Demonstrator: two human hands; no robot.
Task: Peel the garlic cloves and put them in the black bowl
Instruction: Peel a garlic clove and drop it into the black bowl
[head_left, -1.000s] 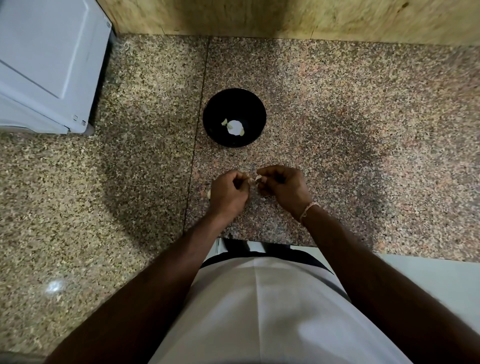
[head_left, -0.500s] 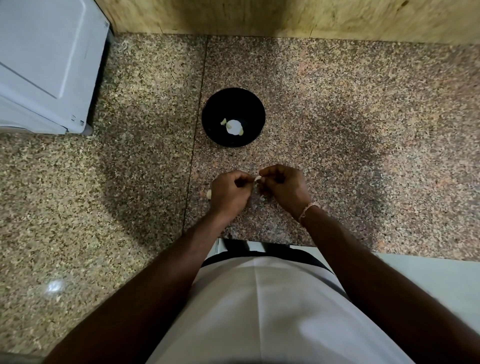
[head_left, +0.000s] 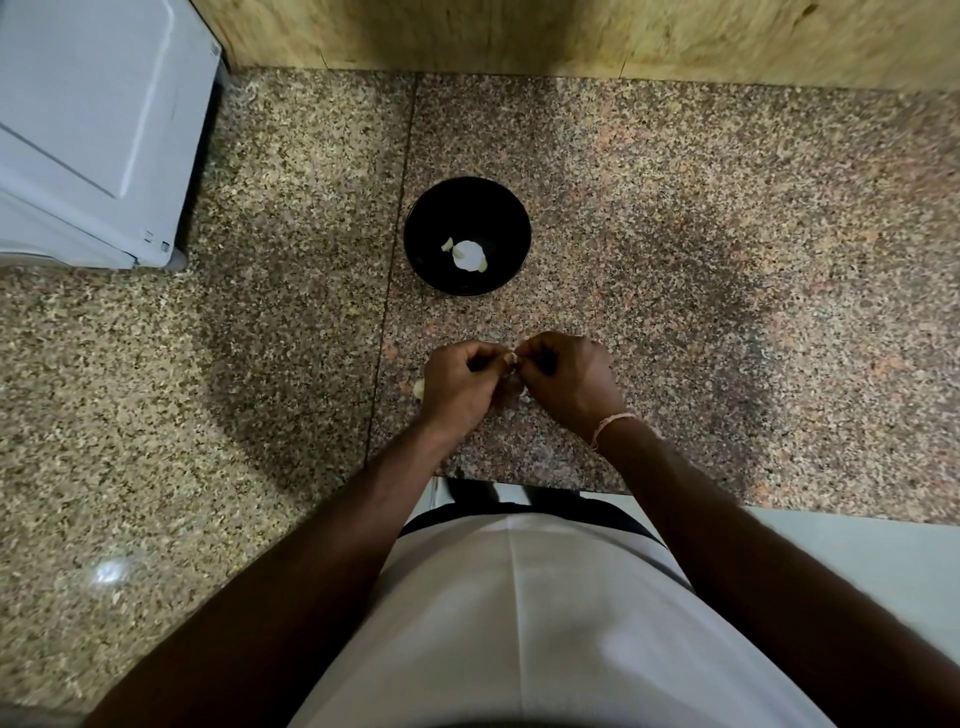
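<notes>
- The left hand and right hand meet fingertip to fingertip over the speckled granite desk, near its front edge and just ahead of the person's white shirt.
- Each grip is clenched on the same small garlic clove, pinched between the two sets of curled fingers; only a pale sliver of it shows, so how much skin is off I cannot tell.
- A pale bit, probably another clove, lies on the desk touching the outer side of the left hand.
- The black bowl stands straight beyond the hands, apart from them, with a bare strip of granite between; pale peeled pieces lie at its bottom.
- A seam in the granite runs just left of the bowl and past the left hand.
- A white appliance fills the far left corner, well apart from the bowl.
- A wooden wall closes the far edge of the desk, behind the bowl.
- Open granite spreads wide to the right of the bowl and hands.
- A thin bracelet circles the right wrist.
</notes>
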